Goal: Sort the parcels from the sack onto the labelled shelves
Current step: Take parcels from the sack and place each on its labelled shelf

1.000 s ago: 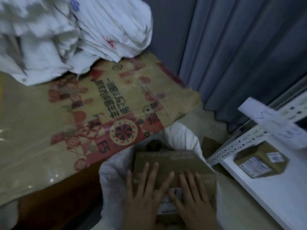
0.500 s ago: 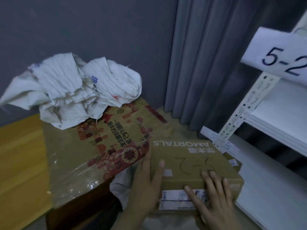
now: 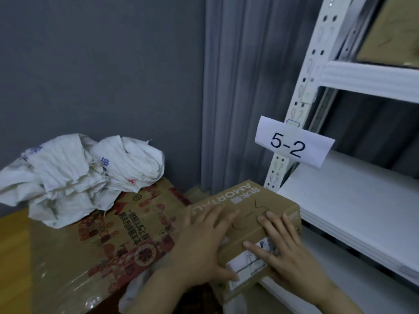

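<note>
White shelving (image 3: 353,200) is sitting right; you're holding the parcel (image 3: 249,225) near it, left hand (image 3: 201,243) and right hand (image 3: 283,250) fingers spread, clamping it.

Matt cardboard parcel (image 3: 254,207), woven sack (image 3: 74,175)

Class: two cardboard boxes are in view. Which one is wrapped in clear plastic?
The large red-printed box under the white sacks; the held parcel is bare.
</note>
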